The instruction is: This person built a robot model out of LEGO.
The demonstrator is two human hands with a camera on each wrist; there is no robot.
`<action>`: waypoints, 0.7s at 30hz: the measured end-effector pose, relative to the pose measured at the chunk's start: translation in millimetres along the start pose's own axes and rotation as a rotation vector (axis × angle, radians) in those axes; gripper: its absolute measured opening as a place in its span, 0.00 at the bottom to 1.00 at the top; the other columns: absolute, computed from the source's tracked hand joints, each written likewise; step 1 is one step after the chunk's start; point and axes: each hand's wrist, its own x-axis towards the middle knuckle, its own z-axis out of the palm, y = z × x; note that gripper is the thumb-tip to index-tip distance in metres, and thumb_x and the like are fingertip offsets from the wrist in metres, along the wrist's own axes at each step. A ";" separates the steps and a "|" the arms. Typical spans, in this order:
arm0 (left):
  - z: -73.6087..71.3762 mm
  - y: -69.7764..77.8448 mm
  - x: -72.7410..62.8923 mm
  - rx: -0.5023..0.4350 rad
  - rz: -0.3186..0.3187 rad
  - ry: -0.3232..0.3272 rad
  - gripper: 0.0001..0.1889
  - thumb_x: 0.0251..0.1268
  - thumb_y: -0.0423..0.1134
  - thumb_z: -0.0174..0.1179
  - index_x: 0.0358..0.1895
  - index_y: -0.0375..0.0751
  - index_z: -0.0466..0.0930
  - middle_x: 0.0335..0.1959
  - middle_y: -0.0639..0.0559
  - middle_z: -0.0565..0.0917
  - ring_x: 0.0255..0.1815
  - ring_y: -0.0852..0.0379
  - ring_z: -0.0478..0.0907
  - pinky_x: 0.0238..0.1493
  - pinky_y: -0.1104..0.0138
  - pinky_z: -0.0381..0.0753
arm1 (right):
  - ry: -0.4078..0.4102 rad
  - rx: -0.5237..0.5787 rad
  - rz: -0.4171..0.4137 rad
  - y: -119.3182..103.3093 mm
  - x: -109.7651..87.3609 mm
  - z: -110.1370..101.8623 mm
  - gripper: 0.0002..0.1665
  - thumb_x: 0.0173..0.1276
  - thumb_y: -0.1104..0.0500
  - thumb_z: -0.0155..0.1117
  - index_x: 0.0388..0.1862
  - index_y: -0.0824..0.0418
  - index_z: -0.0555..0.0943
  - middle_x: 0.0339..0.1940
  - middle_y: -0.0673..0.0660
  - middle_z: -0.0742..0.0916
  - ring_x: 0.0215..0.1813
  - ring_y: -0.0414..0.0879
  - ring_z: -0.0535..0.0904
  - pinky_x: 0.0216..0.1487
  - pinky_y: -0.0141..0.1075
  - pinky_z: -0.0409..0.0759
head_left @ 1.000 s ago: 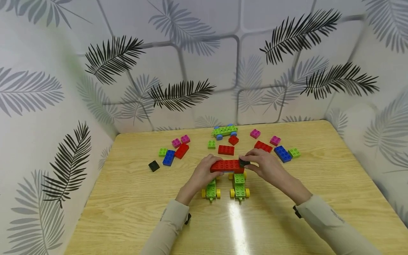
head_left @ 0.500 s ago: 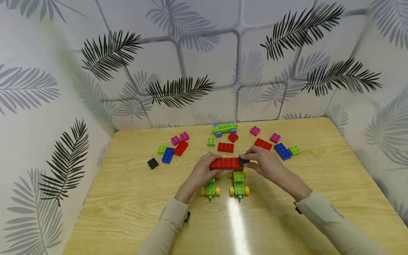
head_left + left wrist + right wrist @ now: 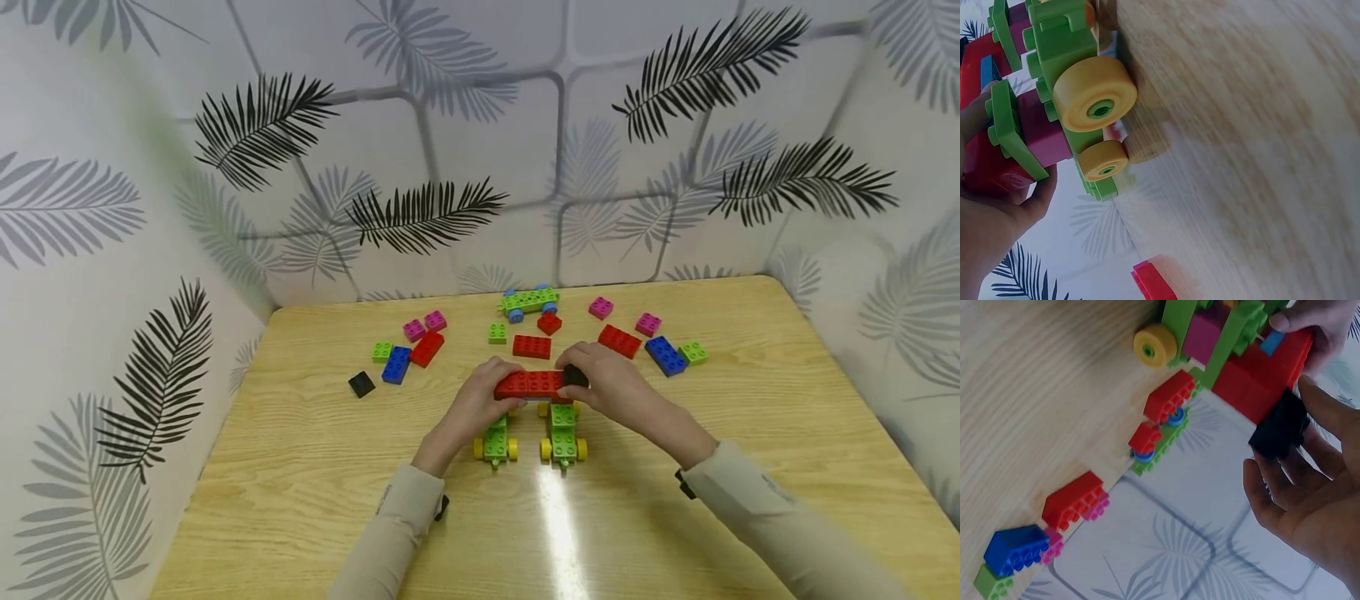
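My left hand (image 3: 483, 396) grips the left end of a row of red bricks (image 3: 528, 384), its thumb on the near side. In the left wrist view that hand (image 3: 997, 219) wraps round a red brick (image 3: 991, 169) beside a green brick (image 3: 1015, 128) and a purple brick (image 3: 1042, 128). These sit over a green wheeled base (image 3: 1071, 47) with yellow wheels (image 3: 1094, 94). My right hand (image 3: 611, 385) pinches a black brick (image 3: 574, 377) at the row's right end. In the right wrist view the black brick (image 3: 1280, 424) touches the red end; how firmly it sits I cannot tell.
A green car base with blue wheels (image 3: 529, 300) stands at the back, near a red brick (image 3: 532, 347). To the left lie a black brick (image 3: 362, 384), a blue brick (image 3: 396, 365) and a red brick (image 3: 427, 348). Another blue brick (image 3: 665, 356) lies right.
My right hand has shifted slightly left, its fingers reaching further over the end of the red row, and more of the black brick shows. The left hand keeps its grip in place.
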 end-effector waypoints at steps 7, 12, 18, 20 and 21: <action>2.5 0.3 2.2 0.006 -0.003 -0.006 0.20 0.61 0.40 0.66 0.57 0.43 0.77 0.48 0.50 0.77 0.46 0.54 0.72 0.48 0.62 0.75 | 0.040 -0.024 -0.019 -7.0 -3.2 10.1 0.24 0.58 0.60 0.73 0.53 0.65 0.81 0.49 0.60 0.85 0.49 0.54 0.81 0.48 0.45 0.81; 3.3 -0.8 2.3 -0.004 -0.020 -0.006 0.21 0.61 0.39 0.67 0.57 0.44 0.77 0.49 0.51 0.77 0.49 0.53 0.72 0.52 0.60 0.75 | 0.089 -0.059 -0.030 -4.6 -4.9 12.8 0.20 0.57 0.59 0.75 0.49 0.62 0.84 0.45 0.57 0.85 0.44 0.52 0.81 0.44 0.43 0.82; -1.1 -1.4 -1.4 -0.044 -0.046 -0.001 0.27 0.64 0.47 0.64 0.65 0.48 0.71 0.60 0.50 0.72 0.60 0.50 0.67 0.59 0.54 0.72 | 0.097 -0.089 -0.065 -2.2 -4.3 15.3 0.16 0.55 0.61 0.75 0.43 0.61 0.86 0.39 0.55 0.84 0.39 0.49 0.79 0.39 0.40 0.80; -9.7 -4.7 -6.2 -0.068 -0.065 0.042 0.29 0.67 0.51 0.60 0.69 0.49 0.67 0.65 0.50 0.68 0.65 0.48 0.63 0.62 0.50 0.69 | 0.091 -0.086 -0.068 -2.8 -3.0 15.3 0.15 0.55 0.61 0.76 0.42 0.61 0.87 0.39 0.55 0.83 0.38 0.49 0.79 0.38 0.40 0.80; -16.4 -7.6 -9.7 -0.080 -0.073 0.077 0.29 0.68 0.52 0.58 0.69 0.49 0.66 0.66 0.48 0.67 0.67 0.46 0.61 0.63 0.48 0.68 | 0.086 -0.085 -0.071 -3.3 -2.0 15.1 0.15 0.55 0.61 0.75 0.42 0.61 0.87 0.38 0.55 0.83 0.38 0.49 0.79 0.38 0.39 0.80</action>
